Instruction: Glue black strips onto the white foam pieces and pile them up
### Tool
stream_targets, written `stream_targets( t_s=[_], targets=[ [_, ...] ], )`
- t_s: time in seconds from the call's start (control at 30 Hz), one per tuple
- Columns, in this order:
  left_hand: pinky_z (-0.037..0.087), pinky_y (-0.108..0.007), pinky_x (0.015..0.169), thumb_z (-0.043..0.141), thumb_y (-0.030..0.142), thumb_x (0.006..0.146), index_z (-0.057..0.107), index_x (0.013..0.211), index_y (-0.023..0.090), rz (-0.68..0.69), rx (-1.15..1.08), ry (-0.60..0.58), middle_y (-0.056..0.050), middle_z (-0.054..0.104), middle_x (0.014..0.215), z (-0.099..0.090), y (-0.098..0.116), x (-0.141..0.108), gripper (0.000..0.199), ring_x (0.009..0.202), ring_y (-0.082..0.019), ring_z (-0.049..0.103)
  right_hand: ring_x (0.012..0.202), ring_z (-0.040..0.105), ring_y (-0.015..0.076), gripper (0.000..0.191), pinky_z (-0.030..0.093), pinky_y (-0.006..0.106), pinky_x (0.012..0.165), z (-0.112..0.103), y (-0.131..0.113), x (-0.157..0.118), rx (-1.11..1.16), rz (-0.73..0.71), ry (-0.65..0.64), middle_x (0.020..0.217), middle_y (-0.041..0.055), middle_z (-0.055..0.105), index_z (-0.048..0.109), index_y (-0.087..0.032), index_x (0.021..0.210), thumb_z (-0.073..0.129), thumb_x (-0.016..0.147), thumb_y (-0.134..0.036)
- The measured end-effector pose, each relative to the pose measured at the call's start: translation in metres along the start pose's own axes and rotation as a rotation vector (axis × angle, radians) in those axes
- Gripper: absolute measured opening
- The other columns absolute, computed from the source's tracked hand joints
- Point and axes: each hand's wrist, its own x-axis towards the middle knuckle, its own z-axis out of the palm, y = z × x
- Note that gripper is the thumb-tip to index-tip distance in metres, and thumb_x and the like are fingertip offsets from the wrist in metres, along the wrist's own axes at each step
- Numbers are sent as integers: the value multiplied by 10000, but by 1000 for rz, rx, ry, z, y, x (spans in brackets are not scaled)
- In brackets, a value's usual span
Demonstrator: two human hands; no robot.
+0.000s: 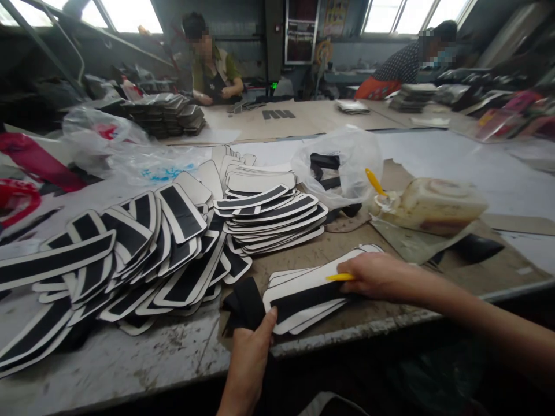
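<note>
A short stack of white curved panels lies in front of me, with a black fabric strip laid along the top one. My left hand grips the strip at the panel's left end, thumb on top. A loose black length of it bunches beside that thumb. My right hand is closed around a slim yellow tool, whose tip points left, and rests over the strip's right part. The tool's kind cannot be made out.
Panels with black strips form a spread heap at left and a neater pile at centre. Behind are a clear plastic bag with black pieces and a stained glue container with a yellow handle beside it. Two people work across the table.
</note>
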Motion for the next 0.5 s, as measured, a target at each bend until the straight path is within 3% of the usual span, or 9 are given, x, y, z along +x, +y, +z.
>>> stream_targets(
  t_s=[0.13, 0.3, 0.4, 0.5],
  targets=[
    [334, -241, 480, 752, 491, 558, 571, 546, 122, 7, -7, -16, 6, 496, 483, 3, 4, -1, 411, 484, -119, 417, 739, 596, 197, 176, 405, 255, 642, 4, 41, -21, 250, 47, 40, 813, 46, 646, 597, -179, 812, 478, 813, -308],
    [365, -261, 501, 779, 478, 527, 619, 622, 103, -44, -20, 16, -14, 540, 496, 4, 9, -3, 420, 495, -146, 467, 644, 561, 169, 146, 382, 237, 569, 18, 58, -15, 364, 84, 65, 711, 21, 610, 532, -177, 713, 485, 783, -296],
    [370, -256, 495, 786, 456, 535, 636, 737, 90, -33, -27, 19, -16, 568, 547, 5, 12, -5, 444, 496, -138, 468, 704, 594, 190, 163, 399, 243, 603, 17, 56, -13, 315, 128, 85, 759, 31, 635, 553, -183, 745, 492, 807, -322],
    [348, -226, 446, 803, 415, 517, 610, 856, 113, -29, -80, 34, 17, 566, 585, 7, 15, -7, 494, 472, -107, 433, 827, 624, 249, 180, 415, 284, 652, 13, 46, -13, 89, 253, 128, 859, 68, 668, 594, -196, 832, 496, 842, -347]
  ],
)
